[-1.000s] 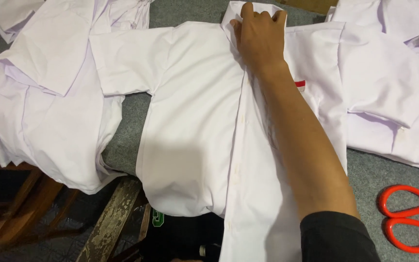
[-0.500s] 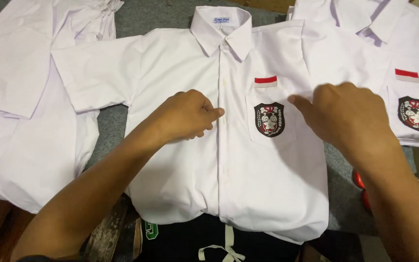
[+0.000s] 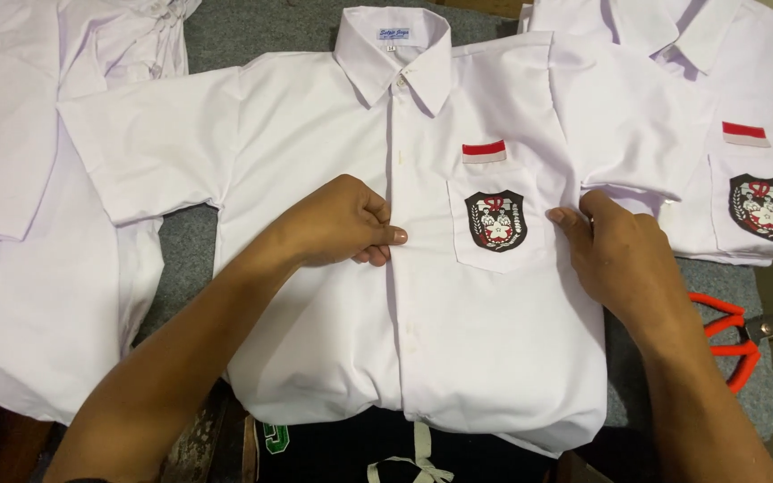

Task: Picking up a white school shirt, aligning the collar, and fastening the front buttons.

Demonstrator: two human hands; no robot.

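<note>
A white short-sleeved uniform shirt [image 3: 333, 340] lies face up and spread flat at the centre of the grey surface [image 3: 252, 31], collar toward 12 o'clock, hem hanging over the near edge at 6 o'clock. The front placket is closed. A dark crest badge [image 3: 496, 220] sits on the chest pocket, with a small red-and-white flag patch [image 3: 484, 151] directly above it at 12 o'clock.

The left hand [image 3: 344, 221] rests on the shirt at mid-chest, fingers curled, thumb and fingertips pinching the placket edge. The right hand [image 3: 615, 255] lies at 3 o'clock from the badge, palm down on the shirt's side edge beneath the sleeve; its fingers are bent and press the fabric, and whether they pinch cloth cannot be determined.

A second white shirt [image 3: 673, 134] with the same type of badge and flag patch lies at 2 o'clock, its edge overlapped by the central shirt's sleeve. A pile of white shirts [image 3: 29, 179] occupies the 9 o'clock side. Orange-handled scissors [image 3: 731, 335] lie on the surface at 4 o'clock, just beside the right wrist. Dark clothing with a white drawstring [image 3: 413, 456] shows at 6 o'clock.
</note>
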